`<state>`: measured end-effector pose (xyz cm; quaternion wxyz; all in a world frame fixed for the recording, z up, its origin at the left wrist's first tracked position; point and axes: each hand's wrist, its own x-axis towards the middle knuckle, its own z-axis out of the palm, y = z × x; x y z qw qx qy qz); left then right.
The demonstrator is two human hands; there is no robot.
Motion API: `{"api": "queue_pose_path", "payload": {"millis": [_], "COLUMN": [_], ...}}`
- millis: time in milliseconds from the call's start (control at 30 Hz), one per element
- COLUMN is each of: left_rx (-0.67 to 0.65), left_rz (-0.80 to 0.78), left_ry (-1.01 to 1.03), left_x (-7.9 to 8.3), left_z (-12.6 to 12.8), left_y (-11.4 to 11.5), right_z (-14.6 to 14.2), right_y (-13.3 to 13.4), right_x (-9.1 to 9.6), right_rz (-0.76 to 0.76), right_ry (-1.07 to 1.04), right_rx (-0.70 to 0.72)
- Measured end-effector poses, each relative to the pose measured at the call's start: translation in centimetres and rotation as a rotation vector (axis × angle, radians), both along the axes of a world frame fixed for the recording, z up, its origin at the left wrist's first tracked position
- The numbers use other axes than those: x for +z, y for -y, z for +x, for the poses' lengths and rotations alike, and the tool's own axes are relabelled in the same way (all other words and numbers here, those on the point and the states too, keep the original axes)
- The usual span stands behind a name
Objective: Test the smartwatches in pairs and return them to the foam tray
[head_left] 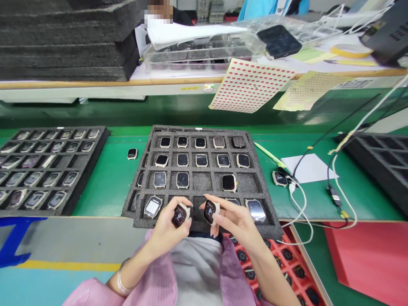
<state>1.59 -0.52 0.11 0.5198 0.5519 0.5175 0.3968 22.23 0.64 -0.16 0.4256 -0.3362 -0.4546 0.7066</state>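
Note:
Fingers curled, my left hand [170, 223] grips a smartwatch case [179, 215] with a light frame and a lit dark screen. A second smartwatch case [210, 211], its screen also lit, is pinched between the thumb and fingers of my right hand [234, 216]. Both are held above the front row of a black foam tray [204, 193]. Rows of similar watch cases lie in its compartments, among them one with a white lit screen [153, 207] left of my left hand. Another foam tray shows beneath this one at its left edge.
Another filled foam tray [92, 170] stands at left, with a lone watch [132, 154] beside it. At right lie a watch [280, 178], white cables [306, 204], a green pen [269, 155] and white paper [310, 168]. A red tray [295, 255] sits below the bench edge; a shelf [178, 80] runs behind.

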Motion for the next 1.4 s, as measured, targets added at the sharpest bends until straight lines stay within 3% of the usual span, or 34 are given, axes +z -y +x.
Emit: {"api": "queue_pose_path", "payload": {"millis": [367, 667, 967, 1133, 1400], "left_rx": [-0.055, -0.15, -0.162, -0.159, -0.165], "left_rz": [-0.138, -0.14, -0.164, -0.179, -0.197], "left_ry": [0.143, 0.467, 0.482, 0.501, 0.5], "left_x": [-0.59, -0.37, -0.56, -0.36, -0.33], "left_z": [0.08, -0.17, -0.28, -0.26, -0.28], "left_y": [0.28, -0.23, -0.24, -0.37, -0.52], "right_z": [0.16, 0.39, 0.3, 0.05, -0.07], "right_y": [-0.07, -0.67, -0.51, -0.62, -0.75], "right_x": [0.18, -0.06, 0.01, 0.5, -0.19], "right_rz": [0.01, 0.041, 0.025, -0.036, -0.06], "right_ry": [-0.014, 0.048, -0.104, -0.113, -0.101], "right_rx": [0.054, 0.083, 0.118, 0.056, 0.002]}}
